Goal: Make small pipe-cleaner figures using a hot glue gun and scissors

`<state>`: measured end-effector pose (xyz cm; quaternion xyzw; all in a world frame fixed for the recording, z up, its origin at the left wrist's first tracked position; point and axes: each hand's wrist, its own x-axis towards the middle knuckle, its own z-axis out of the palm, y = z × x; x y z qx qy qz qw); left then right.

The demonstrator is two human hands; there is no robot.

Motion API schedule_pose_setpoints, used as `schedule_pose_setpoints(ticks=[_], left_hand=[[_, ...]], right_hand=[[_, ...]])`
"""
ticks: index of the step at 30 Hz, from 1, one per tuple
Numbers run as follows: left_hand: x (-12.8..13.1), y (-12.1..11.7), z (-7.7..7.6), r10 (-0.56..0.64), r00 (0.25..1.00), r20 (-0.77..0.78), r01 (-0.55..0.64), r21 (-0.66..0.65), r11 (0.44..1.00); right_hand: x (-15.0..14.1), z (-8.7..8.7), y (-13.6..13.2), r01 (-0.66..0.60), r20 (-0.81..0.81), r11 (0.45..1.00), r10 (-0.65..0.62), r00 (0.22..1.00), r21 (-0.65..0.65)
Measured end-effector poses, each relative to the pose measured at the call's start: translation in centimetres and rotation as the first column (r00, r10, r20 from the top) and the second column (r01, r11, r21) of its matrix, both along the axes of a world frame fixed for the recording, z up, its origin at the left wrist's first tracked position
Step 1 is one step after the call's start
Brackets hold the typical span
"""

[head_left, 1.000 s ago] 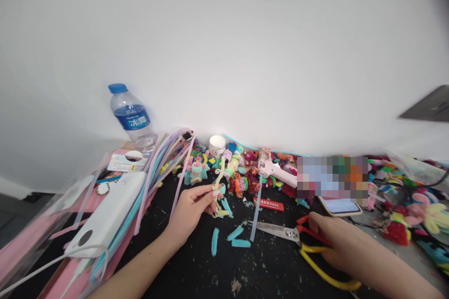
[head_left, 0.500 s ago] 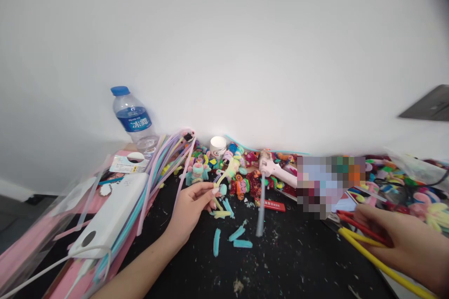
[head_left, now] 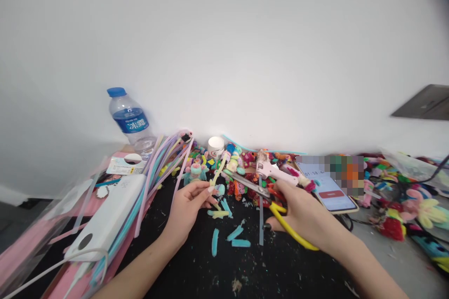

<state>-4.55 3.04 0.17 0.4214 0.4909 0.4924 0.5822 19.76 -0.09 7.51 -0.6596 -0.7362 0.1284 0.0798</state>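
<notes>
My left hand (head_left: 191, 205) pinches a pale yellow pipe cleaner (head_left: 219, 171) that sticks up from its fingertips. In my right hand (head_left: 298, 210) is a pair of scissors (head_left: 277, 209) with red and yellow handles, its blades pointing left toward the yellow strip. Whether the blades touch the strip I cannot tell. Several short blue pipe cleaner pieces (head_left: 241, 243) lie on the black mat below, and a short yellow piece (head_left: 219, 214) lies by my left fingertips. A small fuzzy blue-and-pink figure (head_left: 195, 171) sits behind my left hand.
A pink glue gun (head_left: 277, 173) with a clear glue stick (head_left: 261, 224) lies behind the scissors. A phone (head_left: 326, 187) rests at right. Fuzzy figures line the wall. At left are long pipe cleaners (head_left: 147, 196), a white power strip (head_left: 108, 215) and a water bottle (head_left: 129, 119).
My right hand has brought the scissors from the right side to the middle, near the yellow strip. My left hand keeps its pinch almost in place. The phone is now uncovered.
</notes>
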Motion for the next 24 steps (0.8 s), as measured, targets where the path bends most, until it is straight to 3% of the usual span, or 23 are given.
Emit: schedule_pose_setpoints(ticks=[8, 17, 24], left_hand=[[0.0, -0.1, 0.4, -0.004, 0.998, -0.06, 0.009, 0.083, 0.996], [0.2, -0.6, 0.7, -0.087, 0.986, -0.145, 0.106, 0.124, 0.987], [0.4, -0.6, 0.8, -0.165, 0.98, -0.112, 0.177, 0.104, 0.979]], right_hand=[[-1.6, -0.9, 0.2, -0.064, 0.078, 0.994, 0.071, 0.994, -0.088], [-1.5, -1.8, -0.5, -0.099, -0.021, 0.99, 0.097, 0.995, -0.103], [-1.5, -3.5, -0.5, -0.18, -0.209, 0.963, 0.138, 0.968, -0.199]])
